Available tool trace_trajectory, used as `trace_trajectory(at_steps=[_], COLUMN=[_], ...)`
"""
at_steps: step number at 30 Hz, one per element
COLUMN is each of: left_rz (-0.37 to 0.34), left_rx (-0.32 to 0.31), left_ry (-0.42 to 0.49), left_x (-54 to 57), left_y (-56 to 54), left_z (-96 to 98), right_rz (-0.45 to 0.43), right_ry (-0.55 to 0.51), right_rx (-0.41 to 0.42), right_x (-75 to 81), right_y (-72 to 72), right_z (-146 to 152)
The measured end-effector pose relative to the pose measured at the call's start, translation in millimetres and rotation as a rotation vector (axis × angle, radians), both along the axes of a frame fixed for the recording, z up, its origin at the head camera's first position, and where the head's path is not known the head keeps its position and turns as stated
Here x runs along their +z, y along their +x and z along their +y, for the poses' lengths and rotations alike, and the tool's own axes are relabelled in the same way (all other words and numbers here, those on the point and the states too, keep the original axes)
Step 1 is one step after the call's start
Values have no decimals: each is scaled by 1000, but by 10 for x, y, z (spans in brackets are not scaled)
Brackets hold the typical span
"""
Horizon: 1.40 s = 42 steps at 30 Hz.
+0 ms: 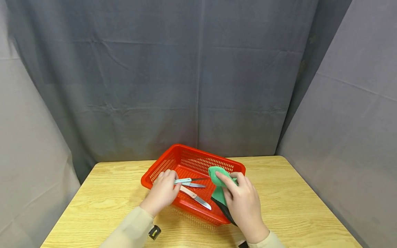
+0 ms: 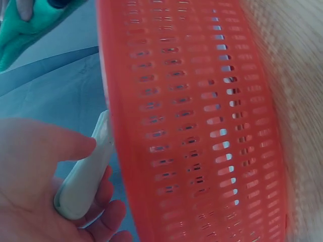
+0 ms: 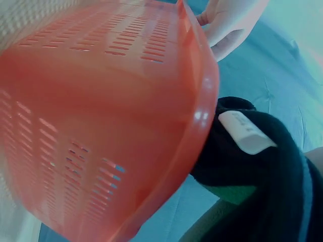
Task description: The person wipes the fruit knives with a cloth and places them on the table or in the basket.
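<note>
My left hand (image 1: 164,189) grips a small knife by its pale mint handle (image 1: 183,180), its blade pointing right above the red plastic basket (image 1: 237,167). In the left wrist view the handle (image 2: 83,184) lies between thumb and fingers, beside the basket wall. Just under it, a second knife (image 1: 196,185) with a pale blue handle lies in the basket. Nearer the front is a knife with a peach handle (image 1: 188,192). My right hand (image 1: 246,203) pinches a folded green cloth (image 1: 218,175) over the basket's right side; its black part (image 3: 242,156) carries a white tag.
The basket stands on a light wooden table (image 1: 102,193), with slotted walls and a raised rim. A grey curtain (image 1: 149,86) hangs behind the table, and pale cloth walls (image 1: 347,137) flank it. A small black object (image 1: 154,232) sits by the left sleeve.
</note>
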<state>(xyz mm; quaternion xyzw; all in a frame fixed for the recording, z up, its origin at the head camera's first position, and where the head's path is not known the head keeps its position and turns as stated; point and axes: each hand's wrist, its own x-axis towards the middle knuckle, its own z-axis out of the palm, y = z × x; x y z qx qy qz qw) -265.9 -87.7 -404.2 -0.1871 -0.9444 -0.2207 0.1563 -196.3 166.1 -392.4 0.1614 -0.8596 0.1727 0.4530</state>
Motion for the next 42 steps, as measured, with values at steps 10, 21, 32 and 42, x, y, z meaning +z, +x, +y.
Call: trace_trajectory(at_steps=[10, 21, 32, 42], left_rz=[-73, -120, -159, -186], left_rx=[28, 21, -20, -83], left_ry=[-64, -86, -90, -108], left_x=[-86, -155, -164, -176], left_y=[-113, -205, -299, -350], left_z=[71, 96, 132, 213], right_rz=[3, 16, 12, 11], right_ry=[-1, 7, 6, 13], right_rx=[7, 10, 9, 2], right_x=[-41, -64, -88, -67], right_y=[6, 28, 36, 43], right_z=[63, 90, 104, 124])
